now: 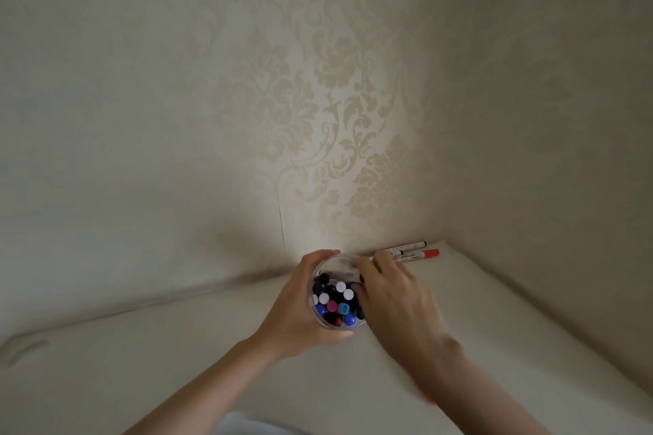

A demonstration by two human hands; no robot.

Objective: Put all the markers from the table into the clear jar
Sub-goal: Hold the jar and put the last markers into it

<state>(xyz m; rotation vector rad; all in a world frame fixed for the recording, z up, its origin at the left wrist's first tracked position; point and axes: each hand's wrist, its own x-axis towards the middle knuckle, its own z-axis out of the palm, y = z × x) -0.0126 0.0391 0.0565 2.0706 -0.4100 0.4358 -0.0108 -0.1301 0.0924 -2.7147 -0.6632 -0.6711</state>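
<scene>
While the head view is the only one we get, it shows the job well. Everything sits on a white surface (494, 321) that meets a wall with a flower pattern.

The clear jar (335, 300) stands near the back of the surface, and it is the thing to find all else by. Inside it stand many markers (335, 304), packed close, with caps of black, white, blue, pink and dark red pointing up. So most of the job looks done.

The left hand (300, 307) is wrapped round the left side of the jar, fingers curled on the far rim and thumb on the near side, holding it steady. The right hand (392, 293) is at the right side of the jar with its fingers bent over the rim. Something pale and blurry is at those fingertips, at the back of the jar's mouth. It may be a marker going in, but I cannot tell if the hand is gripping it or letting go.

Behind the jar and to its right, near the wall, two markers lie side by side. One has a black cap (411, 246) and one has a red cap (422, 254). These two are left to put in. Other markers could be hidden behind the right hand.
</scene>
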